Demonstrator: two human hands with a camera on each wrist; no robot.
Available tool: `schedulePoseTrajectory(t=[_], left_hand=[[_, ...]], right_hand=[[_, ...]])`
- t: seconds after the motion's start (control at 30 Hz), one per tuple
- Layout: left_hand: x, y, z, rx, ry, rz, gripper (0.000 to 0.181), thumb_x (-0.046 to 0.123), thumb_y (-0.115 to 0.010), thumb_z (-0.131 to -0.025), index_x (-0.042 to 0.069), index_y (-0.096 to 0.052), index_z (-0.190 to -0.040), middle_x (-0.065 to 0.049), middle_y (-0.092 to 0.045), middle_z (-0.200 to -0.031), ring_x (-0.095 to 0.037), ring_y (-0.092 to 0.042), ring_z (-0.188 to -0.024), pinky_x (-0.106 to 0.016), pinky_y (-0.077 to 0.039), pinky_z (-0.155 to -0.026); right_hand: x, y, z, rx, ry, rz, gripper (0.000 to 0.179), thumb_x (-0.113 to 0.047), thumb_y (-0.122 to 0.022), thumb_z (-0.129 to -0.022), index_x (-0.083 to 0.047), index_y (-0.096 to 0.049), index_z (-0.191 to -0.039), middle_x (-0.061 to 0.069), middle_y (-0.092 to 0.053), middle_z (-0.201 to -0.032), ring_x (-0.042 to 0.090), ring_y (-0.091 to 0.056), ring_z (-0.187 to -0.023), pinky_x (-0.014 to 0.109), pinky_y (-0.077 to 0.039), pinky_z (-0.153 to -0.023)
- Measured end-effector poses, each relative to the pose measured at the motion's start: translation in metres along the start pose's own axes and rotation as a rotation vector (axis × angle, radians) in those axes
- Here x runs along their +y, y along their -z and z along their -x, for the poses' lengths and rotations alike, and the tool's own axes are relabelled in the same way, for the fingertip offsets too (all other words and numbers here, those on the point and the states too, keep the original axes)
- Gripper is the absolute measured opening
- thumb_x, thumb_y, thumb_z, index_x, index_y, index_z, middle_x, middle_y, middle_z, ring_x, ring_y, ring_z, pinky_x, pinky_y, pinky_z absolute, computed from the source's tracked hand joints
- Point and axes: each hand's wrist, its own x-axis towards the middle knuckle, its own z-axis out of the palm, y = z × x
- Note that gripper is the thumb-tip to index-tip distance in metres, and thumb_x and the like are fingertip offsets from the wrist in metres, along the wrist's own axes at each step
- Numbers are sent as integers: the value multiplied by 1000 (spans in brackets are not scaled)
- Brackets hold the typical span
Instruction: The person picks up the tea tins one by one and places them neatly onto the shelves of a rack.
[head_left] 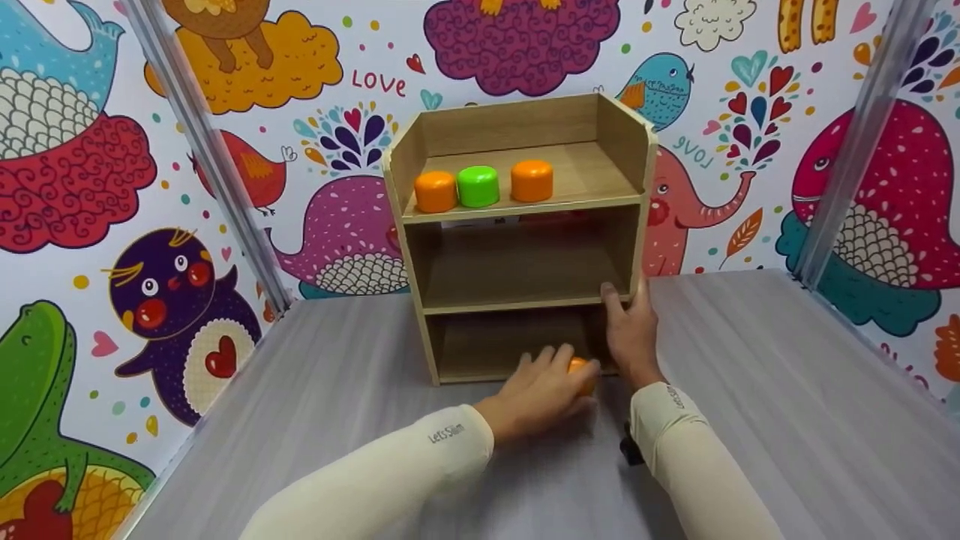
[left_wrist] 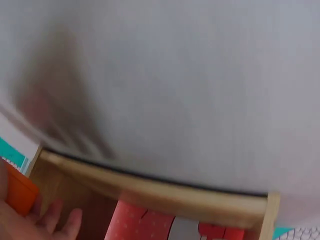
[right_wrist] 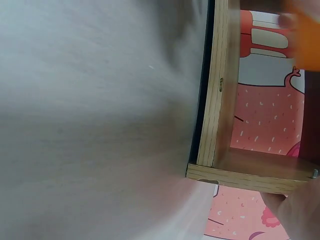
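Observation:
A small wooden shelf unit (head_left: 525,307) stands on the table. In front of its bottom tier my left hand (head_left: 536,390) holds an orange rounded cylinder (head_left: 577,365), mostly hidden by the fingers in the head view. The left wrist view shows that orange cylinder (left_wrist: 22,192) against the palm at the lower left. My right hand (head_left: 632,334) grips the unit's right side panel, its thumb toward the inside. On the top tier sit two more orange cylinders (head_left: 532,181) and a green one (head_left: 478,186) near the front edge.
The unit's middle tier (head_left: 525,262) lies between the top and bottom boards. Grey wood-grain tabletop (head_left: 337,435) surrounds the unit. Walls with cartoon animals (head_left: 345,232) rise behind and at both sides, with metal corner posts (head_left: 202,142).

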Motion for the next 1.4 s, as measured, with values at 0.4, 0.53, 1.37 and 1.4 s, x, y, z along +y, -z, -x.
schedulePoseTrajectory(t=[0.4, 0.53, 1.37, 1.4], left_hand=[[-17, 74, -24, 162, -43, -173, 53, 61, -47, -102, 30, -46, -143, -7, -56, -125, -24, -60, -109, -44, -55, -91], [-20, 96, -32, 227, -55, -199, 52, 61, -48, -101, 29, -48, -142, -7, -57, -122, -23, -57, -104, -39, -52, -84], [-34, 200, -99, 364, 16, -346, 51, 60, -41, -104, 29, -45, -144, -11, -56, -136, -29, -54, -123, -48, -44, -98], [-35, 201, -101, 365, 24, -349, 51, 60, -41, -104, 29, -46, -143, -11, -56, -135, -29, -55, -123, -48, -44, -97]], right_hand=[[0, -1, -1, -11, -5, -1, 66, -50, -57, -102, -44, -25, -158, 1, -46, -156, 26, -51, -137, 50, -38, -118], [0, -1, -1, -3, -1, 7, 66, -48, -57, -102, -41, -25, -159, 2, -47, -155, 24, -52, -134, 47, -38, -118], [0, 0, -2, -33, -14, -2, 69, -52, -56, -101, -50, -17, -159, 1, -41, -158, 24, -42, -143, 53, -27, -123], [0, 0, -1, -33, -14, -1, 69, -53, -55, -101, -49, -17, -159, 1, -40, -159, 24, -42, -143, 53, -28, -123]])
